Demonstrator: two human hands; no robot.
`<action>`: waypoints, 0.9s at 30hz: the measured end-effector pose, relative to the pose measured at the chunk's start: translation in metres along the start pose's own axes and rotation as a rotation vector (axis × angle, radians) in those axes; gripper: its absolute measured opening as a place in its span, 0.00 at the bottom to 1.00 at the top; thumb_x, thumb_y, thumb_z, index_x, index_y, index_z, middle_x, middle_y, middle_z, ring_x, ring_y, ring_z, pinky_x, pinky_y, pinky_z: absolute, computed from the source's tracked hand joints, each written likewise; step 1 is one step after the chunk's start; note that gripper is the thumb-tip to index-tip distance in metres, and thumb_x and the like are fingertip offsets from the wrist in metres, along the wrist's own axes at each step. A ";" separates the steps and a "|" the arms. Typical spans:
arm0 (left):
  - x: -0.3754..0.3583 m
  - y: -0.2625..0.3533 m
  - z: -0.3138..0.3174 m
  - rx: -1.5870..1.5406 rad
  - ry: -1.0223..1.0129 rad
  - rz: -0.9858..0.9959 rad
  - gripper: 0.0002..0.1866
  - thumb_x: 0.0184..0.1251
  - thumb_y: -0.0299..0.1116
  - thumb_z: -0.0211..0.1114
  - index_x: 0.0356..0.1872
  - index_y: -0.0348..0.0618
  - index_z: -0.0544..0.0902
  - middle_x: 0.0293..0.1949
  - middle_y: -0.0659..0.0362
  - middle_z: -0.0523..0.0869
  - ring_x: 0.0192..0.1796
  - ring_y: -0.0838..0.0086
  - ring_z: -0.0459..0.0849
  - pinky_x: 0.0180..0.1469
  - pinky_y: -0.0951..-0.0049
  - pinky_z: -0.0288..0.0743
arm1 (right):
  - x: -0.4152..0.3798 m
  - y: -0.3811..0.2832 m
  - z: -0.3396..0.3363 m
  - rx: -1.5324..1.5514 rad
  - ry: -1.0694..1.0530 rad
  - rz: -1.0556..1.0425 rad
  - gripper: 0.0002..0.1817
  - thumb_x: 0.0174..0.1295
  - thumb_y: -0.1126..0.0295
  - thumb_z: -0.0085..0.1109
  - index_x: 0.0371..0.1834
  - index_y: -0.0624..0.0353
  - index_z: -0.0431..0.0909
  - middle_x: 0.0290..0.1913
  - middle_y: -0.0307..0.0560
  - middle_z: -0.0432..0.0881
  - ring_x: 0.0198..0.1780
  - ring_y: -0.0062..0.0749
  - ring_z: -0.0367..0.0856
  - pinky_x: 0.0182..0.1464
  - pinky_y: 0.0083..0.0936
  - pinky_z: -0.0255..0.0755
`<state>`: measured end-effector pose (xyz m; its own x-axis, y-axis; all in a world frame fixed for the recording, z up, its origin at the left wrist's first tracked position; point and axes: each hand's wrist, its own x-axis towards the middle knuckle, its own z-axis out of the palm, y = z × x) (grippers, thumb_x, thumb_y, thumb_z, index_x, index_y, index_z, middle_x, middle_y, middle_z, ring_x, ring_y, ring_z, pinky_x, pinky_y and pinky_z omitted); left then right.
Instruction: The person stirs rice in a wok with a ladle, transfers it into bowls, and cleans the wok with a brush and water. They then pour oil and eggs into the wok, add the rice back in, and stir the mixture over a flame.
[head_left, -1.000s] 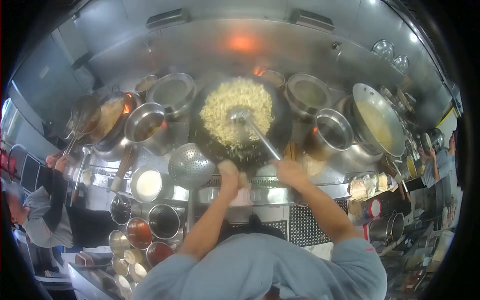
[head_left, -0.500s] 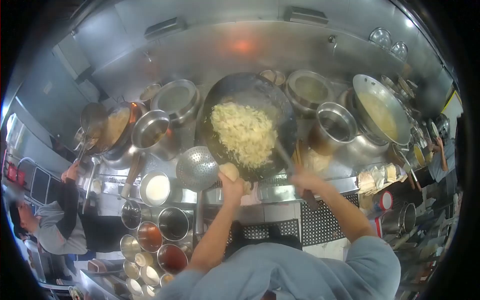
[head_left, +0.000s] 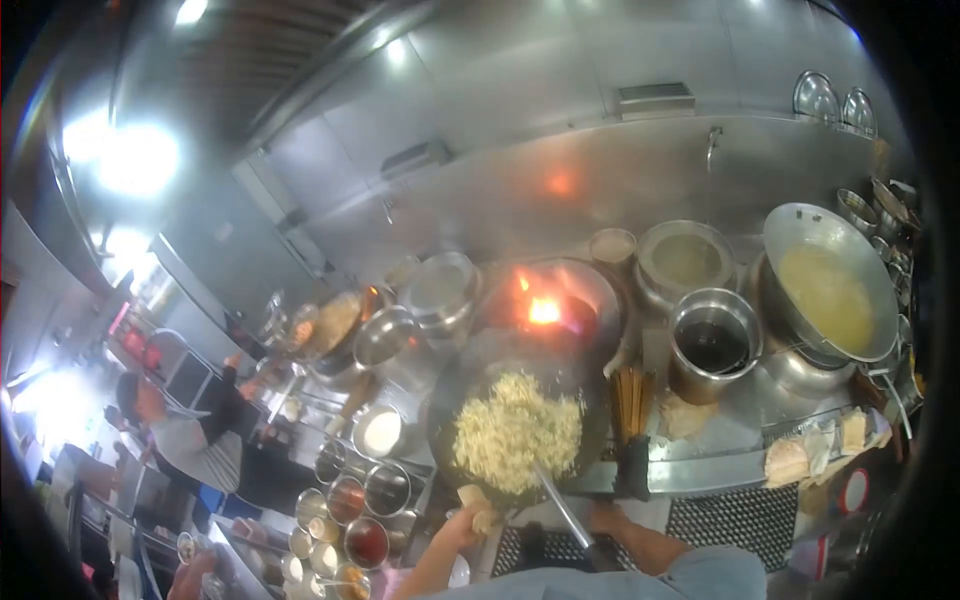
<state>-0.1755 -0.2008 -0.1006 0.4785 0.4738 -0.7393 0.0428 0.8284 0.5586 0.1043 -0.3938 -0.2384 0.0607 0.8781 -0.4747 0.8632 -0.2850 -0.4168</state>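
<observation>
A large dark wok [head_left: 440, 420] holds a heap of pale, shredded-looking food [head_left: 520, 430]. My left hand [head_left: 462, 527] is closed on the wok's near-left edge, with a folded pale cloth [head_left: 472, 495] between hand and metal. A long-handled metal wok utensil [head_left: 565, 510] slants down from the food toward me; its head is buried in the heap. At its dark grip, my right hand [head_left: 612, 522] is closed, though the fingers are partly hidden. Behind the wok, a burner [head_left: 590, 275] shows an open orange flame [head_left: 544, 310].
Right of the wok stand a pot of dark liquid [head_left: 712, 335] and a wide pan of yellowish liquid [head_left: 825, 295]. A bundle of sticks [head_left: 632, 405] is beside the wok. Sauce containers [head_left: 366, 540] line the left. Another person [head_left: 200, 445] works at far left.
The wok has come back toward me off the burner, uncovering the flame. Both my hands moved with it. The view has swung up and left. The perforated skimmer no longer shows.
</observation>
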 end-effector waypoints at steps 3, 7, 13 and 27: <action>0.014 0.012 -0.023 0.018 -0.142 -0.198 0.15 0.68 0.37 0.61 0.49 0.39 0.75 0.40 0.53 0.84 0.43 0.61 0.84 0.42 0.56 0.81 | 0.099 0.067 0.149 -0.134 0.412 0.025 0.26 0.55 0.49 0.58 0.50 0.58 0.81 0.55 0.55 0.79 0.54 0.42 0.79 0.53 0.39 0.74; -0.009 0.025 0.007 0.025 -0.302 -0.257 0.15 0.72 0.38 0.56 0.51 0.37 0.74 0.41 0.51 0.83 0.46 0.58 0.83 0.49 0.52 0.80 | 0.111 0.078 0.162 0.264 -0.174 -0.136 0.27 0.60 0.44 0.52 0.51 0.54 0.80 0.43 0.50 0.83 0.42 0.37 0.81 0.43 0.35 0.75; 0.015 -0.002 -0.011 -0.030 -0.427 -0.056 0.18 0.71 0.36 0.53 0.54 0.33 0.70 0.49 0.47 0.78 0.54 0.54 0.79 0.54 0.55 0.77 | -0.059 -0.017 -0.018 1.806 -0.165 0.172 0.32 0.68 0.40 0.45 0.58 0.59 0.74 0.46 0.55 0.82 0.48 0.40 0.80 0.50 0.31 0.74; -0.020 0.062 0.000 -0.105 -0.463 0.081 0.09 0.70 0.34 0.49 0.40 0.39 0.72 0.34 0.51 0.79 0.37 0.61 0.81 0.38 0.61 0.78 | -0.096 -0.253 -0.107 2.326 0.021 -0.109 0.18 0.67 0.66 0.54 0.19 0.47 0.61 0.12 0.28 0.57 0.11 0.15 0.57 0.14 0.18 0.52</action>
<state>-0.1823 -0.1592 -0.0515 0.8180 0.3751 -0.4362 -0.0884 0.8312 0.5489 -0.0664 -0.3652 -0.0046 0.0868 0.9129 -0.3989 -0.9534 -0.0400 -0.2990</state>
